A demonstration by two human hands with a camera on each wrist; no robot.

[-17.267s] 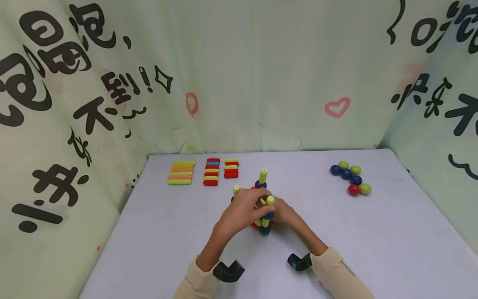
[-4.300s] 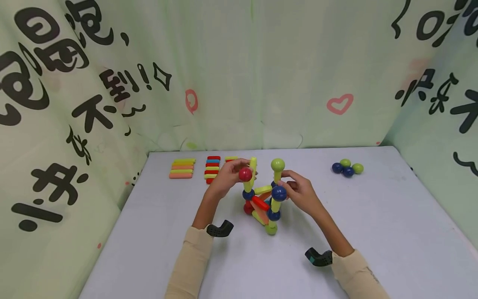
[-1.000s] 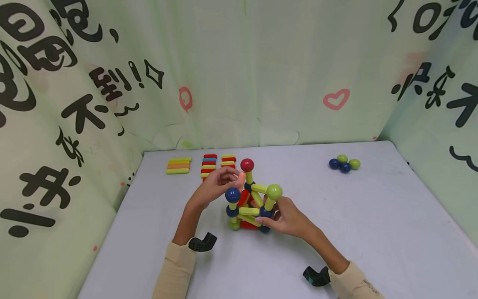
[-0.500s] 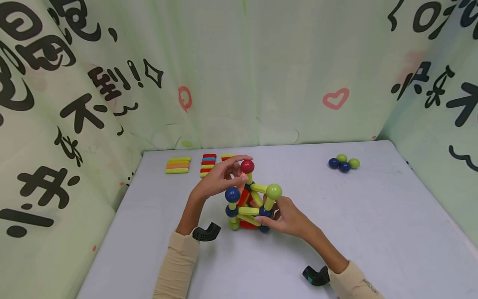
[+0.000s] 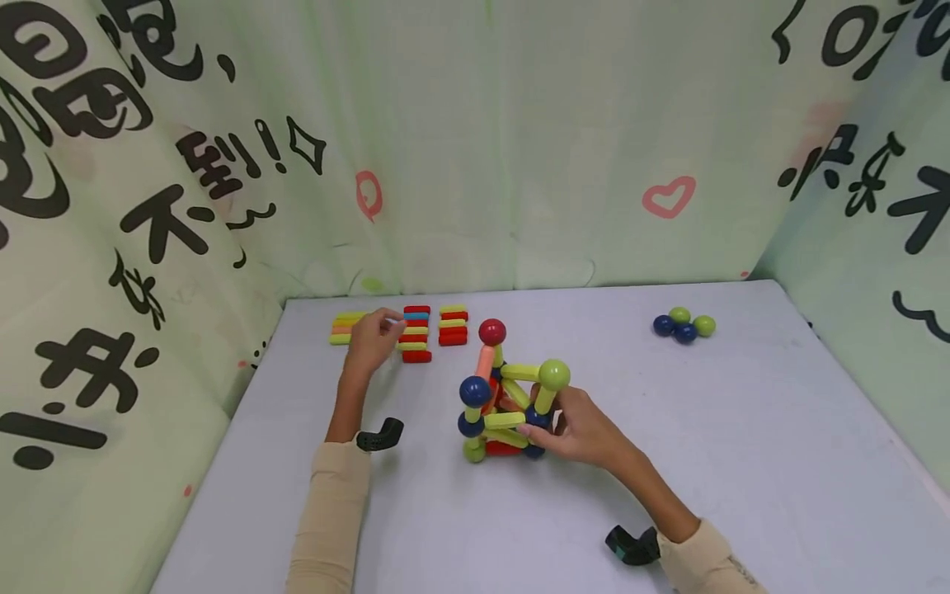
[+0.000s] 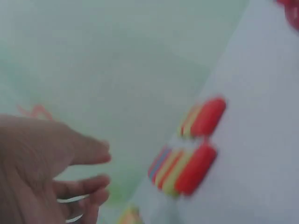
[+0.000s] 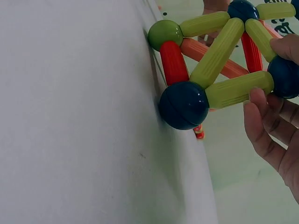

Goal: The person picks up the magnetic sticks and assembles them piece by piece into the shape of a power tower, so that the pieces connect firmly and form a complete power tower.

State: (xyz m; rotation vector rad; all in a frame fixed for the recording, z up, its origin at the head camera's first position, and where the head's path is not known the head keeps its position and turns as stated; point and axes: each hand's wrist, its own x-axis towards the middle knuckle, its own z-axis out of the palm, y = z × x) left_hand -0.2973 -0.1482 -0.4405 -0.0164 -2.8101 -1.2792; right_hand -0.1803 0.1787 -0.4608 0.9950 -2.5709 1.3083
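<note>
The frame (image 5: 505, 421) of rods and balls stands near the middle of the worktop (image 5: 445, 520), in front of the person. The right hand (image 5: 582, 429) grips it from its right side, thumb and fingers closed about a blue joint ball (image 7: 284, 77), with a fingertip against the neighbouring yellow-green rod (image 7: 240, 91). Three balls sit highest on the frame: a red ball (image 5: 492, 332) at the back, a blue ball (image 5: 476, 391) at the front left and a green ball (image 5: 554, 374) at the front right. A pink rod (image 5: 485, 361) shows between the red and blue ones. The left hand (image 5: 374, 337) is well apart from the frame, partly open, fingers loosely bent and holding nothing visible. It is over the gap between the left row (image 5: 340, 329) of rods and the middle row (image 5: 416, 334); whether it touches any, I cannot tell. A shorter right row (image 5: 453, 325) lies beside these. Two blue and two green loose balls (image 5: 685, 333) sit together at the far right.
</note>
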